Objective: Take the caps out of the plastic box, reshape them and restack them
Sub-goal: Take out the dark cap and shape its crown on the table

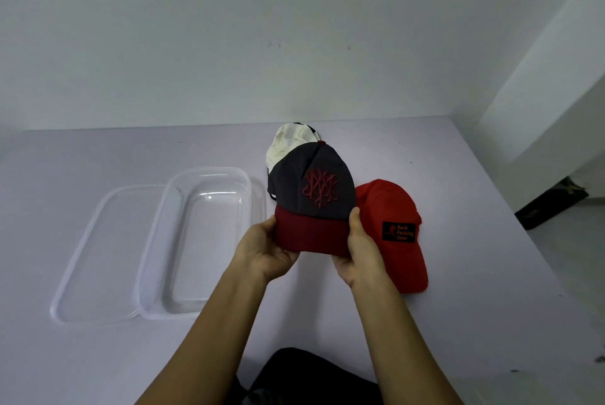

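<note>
On the left part of the tabletop (pixel 98 355) lies the flat clear lid (pixel 95 257), and the clear plastic box (pixel 196 241) sits with its left side over the lid's right edge. The box has its long axis running from the near edge toward the far edge, and I see no cap inside it.

My left hand (pixel 265 251) comes up from the near edge with the forearm slanting to the right. The palm is turned up and the thumb lies against the left end of the brim. It is closed on the dark grey cap with the maroon brim (pixel 314 205). I hold this cap above the middle of the tabletop, crown away from me and brim toward me, so its long axis goes from near to far. The red embroidered emblem (pixel 319 187) on the front faces up to me.

Behind it, toward the far edge, a cream white cap (pixel 288 146) lies partly hidden by the grey crown.

My right hand (pixel 360 251) mirrors the left, thumb on the right end of the brim, fingers beneath, clamped on the same cap.

To the right, the red cap (pixel 393 205) rests on the tabletop just beside my right hand, its brim pointing to the near right, with a black patch (pixel 399 232) on the front.
</note>
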A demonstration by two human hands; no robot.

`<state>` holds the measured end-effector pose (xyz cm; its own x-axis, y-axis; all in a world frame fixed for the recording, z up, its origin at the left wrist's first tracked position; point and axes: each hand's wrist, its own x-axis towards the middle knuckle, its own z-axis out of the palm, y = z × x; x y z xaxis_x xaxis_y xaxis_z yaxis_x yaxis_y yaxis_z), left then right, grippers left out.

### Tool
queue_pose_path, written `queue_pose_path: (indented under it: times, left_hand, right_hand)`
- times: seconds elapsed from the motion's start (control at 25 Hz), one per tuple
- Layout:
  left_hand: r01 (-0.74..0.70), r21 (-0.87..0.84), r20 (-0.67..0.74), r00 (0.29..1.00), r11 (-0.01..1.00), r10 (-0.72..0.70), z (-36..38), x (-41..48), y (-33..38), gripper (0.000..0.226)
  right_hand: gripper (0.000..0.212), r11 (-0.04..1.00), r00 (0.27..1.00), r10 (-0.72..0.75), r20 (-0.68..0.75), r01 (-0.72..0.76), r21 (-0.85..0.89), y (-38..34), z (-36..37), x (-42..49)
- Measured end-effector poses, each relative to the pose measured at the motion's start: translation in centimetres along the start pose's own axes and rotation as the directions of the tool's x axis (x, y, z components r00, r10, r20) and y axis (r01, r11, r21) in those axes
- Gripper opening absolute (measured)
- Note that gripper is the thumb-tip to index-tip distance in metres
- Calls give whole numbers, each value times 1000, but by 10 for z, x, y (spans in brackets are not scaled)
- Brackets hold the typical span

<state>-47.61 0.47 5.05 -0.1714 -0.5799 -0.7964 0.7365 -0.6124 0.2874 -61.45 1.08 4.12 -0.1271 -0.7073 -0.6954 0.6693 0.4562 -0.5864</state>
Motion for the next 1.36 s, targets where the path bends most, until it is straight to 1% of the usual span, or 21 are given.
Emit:
queue_pose_path:
  times: [0.16,0.28,0.36,0.44,0.52,0.6,0.68,0.76,0.84,0.96,1.04,1.12,1.16,1.2,1.24,1.28,1.32,1.36]
  left_hand:
    - [36,-35,-17,999,999,-36,2,-3,-2,26]
    - [-1,0,10,1000,1000,1,-2,-7,8,28]
    - [-29,81,18,999,996,28,-5,-7,16,36]
    - [-55,197,-38,997,979,63,-7,-6,19,46]
    - [-75,339,-111,987,938,119,-8,-6,15,43]
    - [-97,400,-125,979,911,160,-11,-7,11,35]
    - [-148,400,-109,972,904,207,-14,-7,8,32]
    - [-224,343,-94,958,912,271,-14,-6,7,32]
    - [-302,297,-44,943,906,329,-14,-5,4,28]
    - [-391,274,-1,913,879,407,-14,-5,-1,32]
    - [-411,241,8,906,879,422,-15,-6,1,23]
    - [-439,164,-2,895,883,445,-14,-7,4,43]
    - [-456,137,-20,886,879,463,-11,-10,5,47]
    - [-468,128,-27,879,874,475,-9,-12,5,41]
    - [-473,136,-20,877,870,480,-6,-15,4,31]
    - [-471,168,-3,878,866,479,-3,-18,4,27]
    - [-475,217,21,876,853,482,-1,-18,5,29]
    - [-488,269,47,868,831,494,-1,-18,5,32]
  right_hand:
    - [48,999,999,-28,46,29,-35,4,6,-1]
    - [44,999,998,-36,45,36,-9,3,6,-2]
    - [43,999,996,-25,81,28,-42,5,3,-3]
    - [40,996,991,8,132,3,-86,8,1,-5]
    - [35,993,977,58,203,-35,-115,6,-2,-8]
    - [34,991,963,89,254,-61,-118,-1,-5,-10]
    - [32,991,954,114,276,-90,-99,-6,-9,-10]
    - [32,990,942,139,306,-132,-45,-6,-11,-7]
    - [33,990,939,125,319,-137,15,-4,-13,-5]
    - [33,997,950,69,304,-80,24,-10,-18,-5]
    - [31,1000,961,28,276,-26,-14,-14,-19,-7]
    - [31,1000,974,-27,224,29,-6,-15,-20,-5]
    - [31,999,979,-49,198,45,26,-14,-20,-5]
    - [33,995,982,-64,177,51,81,-13,-21,-3]
    - [37,987,984,-79,162,55,151,-13,-22,-2]
    - [43,973,984,-99,150,64,220,-14,-24,0]
    - [47,960,982,-122,145,80,267,-14,-26,1]
    - [48,957,978,-136,160,88,276,-14,-26,1]
